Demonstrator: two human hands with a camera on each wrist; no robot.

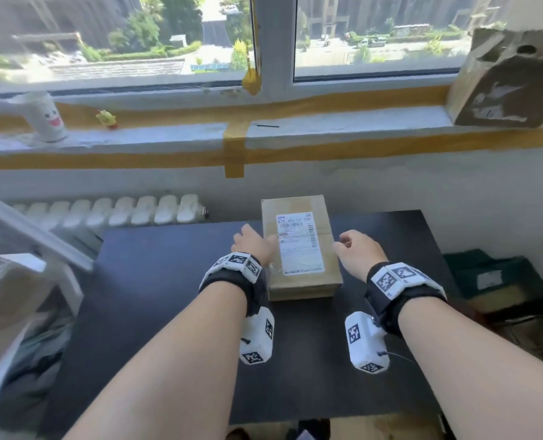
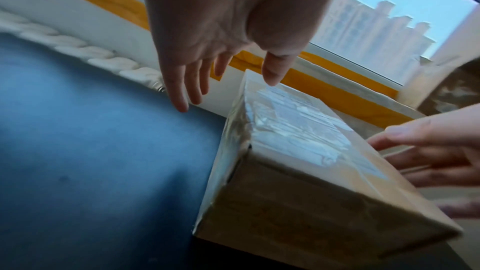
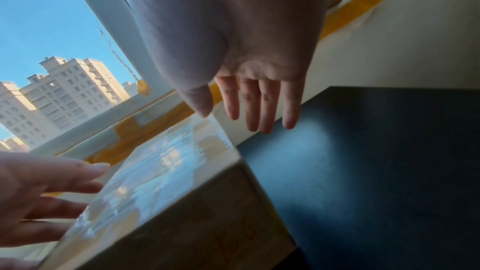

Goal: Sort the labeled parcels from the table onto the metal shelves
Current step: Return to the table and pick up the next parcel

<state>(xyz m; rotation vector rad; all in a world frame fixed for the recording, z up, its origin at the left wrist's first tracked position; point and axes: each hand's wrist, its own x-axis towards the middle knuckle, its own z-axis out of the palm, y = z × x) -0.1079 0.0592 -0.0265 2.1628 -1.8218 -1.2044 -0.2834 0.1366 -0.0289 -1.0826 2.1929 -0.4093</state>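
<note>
A brown cardboard parcel [image 1: 300, 249] with a white shipping label on top lies flat on the black table [image 1: 168, 296], near its far edge. My left hand [image 1: 252, 244] hovers at the parcel's left side, fingers straight, thumb over the top edge [image 2: 272, 73]. My right hand [image 1: 356, 249] hangs at the parcel's right side with its fingers [image 3: 257, 106] extended and apart from the box [image 3: 182, 202]. Neither hand grips the parcel [image 2: 298, 161]. Orange writing shows on its near side in the right wrist view.
A metal shelf frame [image 1: 32, 236] with a parcel on it stands at the left. A taped windowsill [image 1: 264, 134] carries a white cup [image 1: 46, 117], a yellow toy [image 1: 106, 119] and a worn box [image 1: 508, 77]. A radiator [image 1: 114, 211] runs behind the table. Boxes [image 1: 499, 287] sit on the floor at right.
</note>
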